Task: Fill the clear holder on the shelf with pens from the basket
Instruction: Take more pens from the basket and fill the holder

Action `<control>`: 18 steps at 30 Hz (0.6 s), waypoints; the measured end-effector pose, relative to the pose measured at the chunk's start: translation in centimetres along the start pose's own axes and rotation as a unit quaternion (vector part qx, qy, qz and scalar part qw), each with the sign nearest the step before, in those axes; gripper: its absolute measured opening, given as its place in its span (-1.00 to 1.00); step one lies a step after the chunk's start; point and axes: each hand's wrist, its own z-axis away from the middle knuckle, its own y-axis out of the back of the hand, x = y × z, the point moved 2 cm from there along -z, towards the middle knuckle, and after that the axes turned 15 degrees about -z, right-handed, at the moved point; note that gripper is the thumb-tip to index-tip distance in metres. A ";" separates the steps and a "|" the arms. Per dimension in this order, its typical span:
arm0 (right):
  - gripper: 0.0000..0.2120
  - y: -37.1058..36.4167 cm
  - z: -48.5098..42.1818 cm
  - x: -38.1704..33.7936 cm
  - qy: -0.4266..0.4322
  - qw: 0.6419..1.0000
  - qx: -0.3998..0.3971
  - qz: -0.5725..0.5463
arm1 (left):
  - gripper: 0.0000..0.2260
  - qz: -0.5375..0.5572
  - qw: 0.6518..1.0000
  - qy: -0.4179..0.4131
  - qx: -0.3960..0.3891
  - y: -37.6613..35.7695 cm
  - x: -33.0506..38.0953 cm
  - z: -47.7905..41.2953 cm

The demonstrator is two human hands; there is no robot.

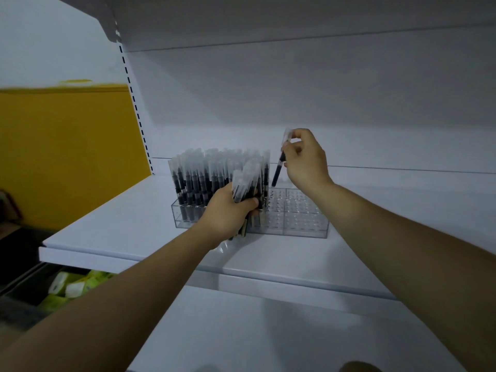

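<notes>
Mid-fill: our right hand (303,157) pinches one pen (279,165) above the clear holder (303,218) on the shelf (120,224), left hand (228,213) grips a spare bundle (247,183); next we seat it in an empty hole.

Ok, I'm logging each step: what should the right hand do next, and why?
Probably lower the single pen straight into the nearest empty hole of the clear holder: the right hand pinches it cap-up just above that free row, beside the filled left part.

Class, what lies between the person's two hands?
In the head view: the pen bundle in the left hand, then the single pen the right hand pinches.
</notes>
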 end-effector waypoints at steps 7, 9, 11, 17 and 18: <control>-0.83 -0.6 0.4 1.1 -0.004 0.996 -0.054 0.064 | -0.88 0.003 1.000 0.002 0.005 0.1 0.0 0.0; -0.82 -1.0 0.5 1.6 -0.017 0.994 -0.072 0.083 | -0.89 -0.001 1.000 0.005 0.006 0.2 0.0 0.1; -0.82 -1.3 0.3 1.8 -0.025 0.992 -0.074 0.095 | -0.87 -0.001 1.000 0.006 0.009 0.5 -0.1 0.1; -0.82 -1.4 -0.2 2.6 -0.085 0.980 -0.085 0.160 | -0.88 -0.013 1.000 -0.002 0.006 1.3 0.1 0.4; -0.80 -1.3 -0.1 2.7 -0.091 0.977 -0.084 0.172 | -0.90 -0.014 1.000 -0.005 0.007 1.3 0.2 0.4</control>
